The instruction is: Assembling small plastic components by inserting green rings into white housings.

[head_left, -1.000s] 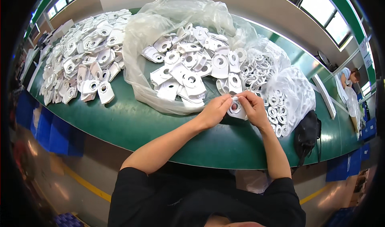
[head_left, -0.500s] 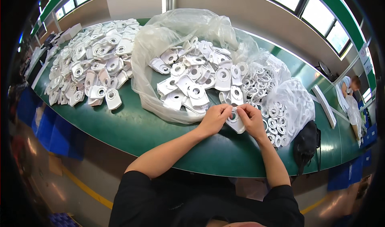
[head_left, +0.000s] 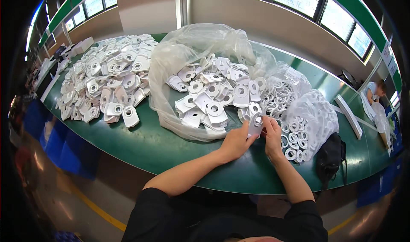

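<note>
A white plastic piece with a round hole and a raised ring (head_left: 256, 121) is up on its edge between my hands, over the near side of the green table (head_left: 179, 156). My left hand (head_left: 237, 143) is closed on its lower left part, thumb at the bottom. On the other side, the fingers of my right hand (head_left: 272, 136) are closed at the right edge, beside the ring. Just beyond are similar white pieces (head_left: 215, 109) heaped in an open clear plastic bag (head_left: 160, 101). Loose white rings (head_left: 293, 138) lie right of my right hand.
A big pile of similar white pieces (head_left: 114, 73) covers the table's left. Right of the rings stand a clear bag of rings (head_left: 320, 116), a black bag (head_left: 329, 154) at the near edge and a long white strip (head_left: 348, 116). Another person (head_left: 374, 91) is at the far right.
The white piece has been tilted from nearly flat to upright on edge. My left hand has moved lower along its left side. The whole view has shifted slightly.
</note>
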`<action>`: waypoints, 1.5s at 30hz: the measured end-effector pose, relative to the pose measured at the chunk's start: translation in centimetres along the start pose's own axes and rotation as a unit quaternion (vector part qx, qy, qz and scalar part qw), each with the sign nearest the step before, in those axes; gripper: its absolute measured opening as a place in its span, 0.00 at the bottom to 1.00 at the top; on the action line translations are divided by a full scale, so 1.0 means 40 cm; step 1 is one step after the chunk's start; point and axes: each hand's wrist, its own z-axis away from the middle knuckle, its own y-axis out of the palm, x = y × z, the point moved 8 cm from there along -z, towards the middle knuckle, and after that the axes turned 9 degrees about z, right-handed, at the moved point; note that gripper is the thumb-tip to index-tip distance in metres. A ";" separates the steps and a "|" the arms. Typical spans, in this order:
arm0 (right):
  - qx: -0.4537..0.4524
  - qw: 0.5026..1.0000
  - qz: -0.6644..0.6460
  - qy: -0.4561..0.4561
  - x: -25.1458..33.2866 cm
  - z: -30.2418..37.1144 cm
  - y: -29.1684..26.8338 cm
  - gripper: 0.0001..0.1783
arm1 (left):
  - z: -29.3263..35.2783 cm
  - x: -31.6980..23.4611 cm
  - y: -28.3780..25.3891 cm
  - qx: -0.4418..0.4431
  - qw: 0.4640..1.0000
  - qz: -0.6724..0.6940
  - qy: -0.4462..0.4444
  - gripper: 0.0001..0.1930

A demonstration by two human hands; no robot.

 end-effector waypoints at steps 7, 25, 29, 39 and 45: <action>0.011 0.997 0.074 -0.012 -0.007 -0.007 0.002 0.11 | 0.004 0.000 0.012 0.019 1.000 0.012 -0.017 0.23; 0.051 0.974 0.215 -0.051 0.014 -0.023 -0.008 0.11 | -0.013 0.046 0.043 0.095 0.994 0.020 -0.043 0.22; 0.147 0.971 0.179 -0.065 0.023 -0.025 0.022 0.08 | -0.035 0.075 0.005 0.121 0.975 0.156 -0.101 0.18; 0.193 0.935 0.281 -0.096 -0.010 -0.026 0.023 0.13 | -0.125 0.174 -0.517 -0.032 0.954 0.152 -0.258 0.17; 0.183 0.912 0.346 -0.126 -0.001 -0.008 0.029 0.11 | -0.145 0.221 -1.185 -0.393 0.847 0.334 -0.128 0.37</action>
